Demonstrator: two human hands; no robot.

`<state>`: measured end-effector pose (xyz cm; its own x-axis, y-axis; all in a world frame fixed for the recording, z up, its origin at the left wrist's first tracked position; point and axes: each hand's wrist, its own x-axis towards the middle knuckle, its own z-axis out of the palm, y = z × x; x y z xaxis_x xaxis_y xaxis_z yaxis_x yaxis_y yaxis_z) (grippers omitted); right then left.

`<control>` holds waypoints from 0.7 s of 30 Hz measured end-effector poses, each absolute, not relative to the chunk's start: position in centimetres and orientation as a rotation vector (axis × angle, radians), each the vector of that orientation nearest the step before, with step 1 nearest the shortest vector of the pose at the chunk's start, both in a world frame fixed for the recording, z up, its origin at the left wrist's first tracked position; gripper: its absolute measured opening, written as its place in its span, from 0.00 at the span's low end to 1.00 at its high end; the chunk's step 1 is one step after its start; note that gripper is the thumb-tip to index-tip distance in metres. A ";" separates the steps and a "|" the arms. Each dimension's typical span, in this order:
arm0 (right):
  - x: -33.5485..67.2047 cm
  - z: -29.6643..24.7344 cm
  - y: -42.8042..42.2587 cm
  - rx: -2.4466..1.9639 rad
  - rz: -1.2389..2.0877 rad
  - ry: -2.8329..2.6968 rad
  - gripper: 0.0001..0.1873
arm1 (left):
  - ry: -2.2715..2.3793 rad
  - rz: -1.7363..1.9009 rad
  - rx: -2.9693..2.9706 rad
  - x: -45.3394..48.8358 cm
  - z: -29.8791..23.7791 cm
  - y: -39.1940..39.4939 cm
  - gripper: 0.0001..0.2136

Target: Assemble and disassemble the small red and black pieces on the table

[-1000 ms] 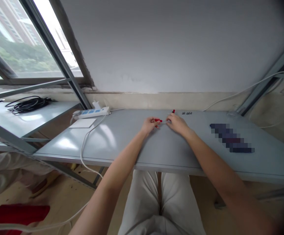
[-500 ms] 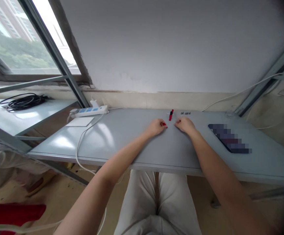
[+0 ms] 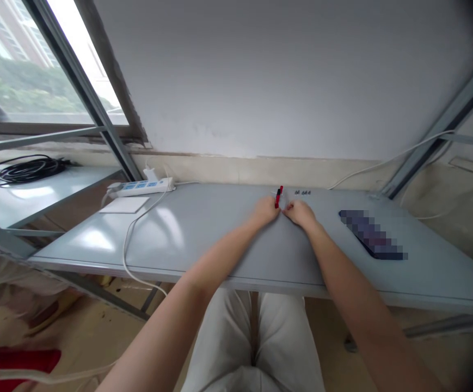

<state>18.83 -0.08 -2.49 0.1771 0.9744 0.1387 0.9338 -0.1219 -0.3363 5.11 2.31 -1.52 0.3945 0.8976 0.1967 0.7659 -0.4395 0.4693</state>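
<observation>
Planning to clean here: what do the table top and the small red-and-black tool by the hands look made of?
Table top: likely painted metal, smooth grey with a soft sheen reflecting window light. Red-and-black tool: probably plastic-cased, glossy solid colours; too small to be sure.

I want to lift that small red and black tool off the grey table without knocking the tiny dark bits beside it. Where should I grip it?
Probably pinch the red and black tool across its slim body near the middle, coming from above and from the near side. It lies flat, pointing away, just beyond the left hand and right hand; the small dark bits sit to its right.
</observation>
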 end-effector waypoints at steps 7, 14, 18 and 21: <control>19.0 -2.5 -0.1 -2.087 0.149 -1.829 0.13 | 1.406 0.819 2.186 5.5 -3.1 2.6 0.05; 18.8 -2.4 -0.2 -2.089 0.150 -1.836 0.12 | 1.379 0.865 2.306 4.7 -2.4 0.8 0.13; 18.8 -2.4 -0.1 -2.093 0.149 -1.848 0.11 | 1.288 0.782 2.538 4.2 -1.5 -0.6 0.15; 18.8 -2.3 -0.2 -2.103 0.154 -1.849 0.11 | 1.328 0.648 2.583 3.9 -1.2 -0.9 0.11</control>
<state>18.75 -0.20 -2.34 0.1489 0.9792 0.1379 0.9427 -0.0985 -0.3187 3.90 -0.85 -1.22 0.5105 0.8051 0.3018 0.7333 -0.5910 0.3361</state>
